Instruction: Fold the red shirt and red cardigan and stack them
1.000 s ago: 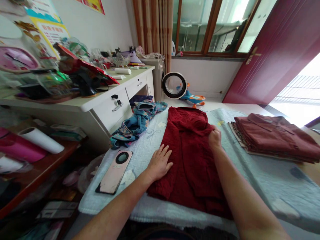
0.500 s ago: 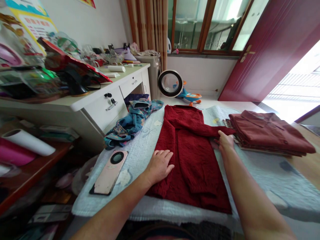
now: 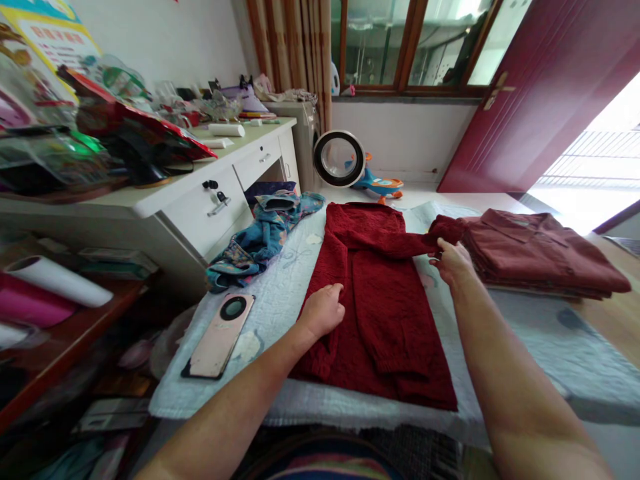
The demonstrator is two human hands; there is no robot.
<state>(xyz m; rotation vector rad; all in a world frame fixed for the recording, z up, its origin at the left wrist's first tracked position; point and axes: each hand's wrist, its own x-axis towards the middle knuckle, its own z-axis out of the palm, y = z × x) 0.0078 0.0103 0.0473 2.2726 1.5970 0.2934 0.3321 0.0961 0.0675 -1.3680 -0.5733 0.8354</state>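
Observation:
A dark red knitted sweater point(image 3: 390, 313) lies on a pale blue quilted cover, its body narrowed and one sleeve laid down along the front. The other sleeve stretches across to the right, where my right hand point(image 3: 453, 260) pinches it between thumb and fingers, with the sleeve end bunched beyond my grip. My left hand point(image 3: 324, 312) rests on the left edge of the sweater with its fingers curled in; the fabric under them is mostly hidden. Just past my right hand sits a stack of folded brownish-red clothes point(image 3: 540, 250), a collared, buttoned garment on top.
On the quilted cover point(image 3: 280, 407) lie a pink phone point(image 3: 217, 343) and a crumpled blue patterned garment point(image 3: 267, 233). To the left stands a white desk point(image 3: 200, 230) loaded with items. Farther back are a washing machine door point(image 3: 340, 158) standing open and a blue-orange ride-on toy point(image 3: 377, 183).
My left hand's fingers have curled in from lying spread flat. My right hand has lifted the sleeve slightly away from me, and its end now bunches up beside the folded stack.

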